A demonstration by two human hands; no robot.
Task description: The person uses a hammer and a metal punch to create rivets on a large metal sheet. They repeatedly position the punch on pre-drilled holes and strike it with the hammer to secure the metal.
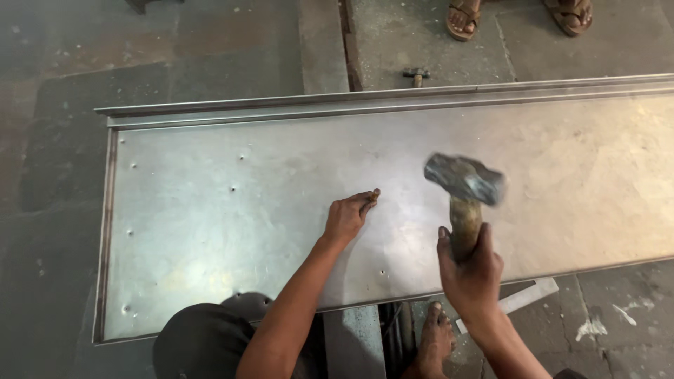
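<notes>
The hammer (465,184) head is smeared by motion blur, so its shape stays unclear, and the lower handle is hidden inside the right hand (469,265). Whatever the left hand (349,215) pinches at its fingertips is too small to tell. The sheet (281,182) runs off the right edge. Two sandalled feet (463,17) are cut off at the top. A second hammer (416,74) on the floor is half hidden behind the sheet's rim. Both forearms leave the bottom edge.
</notes>
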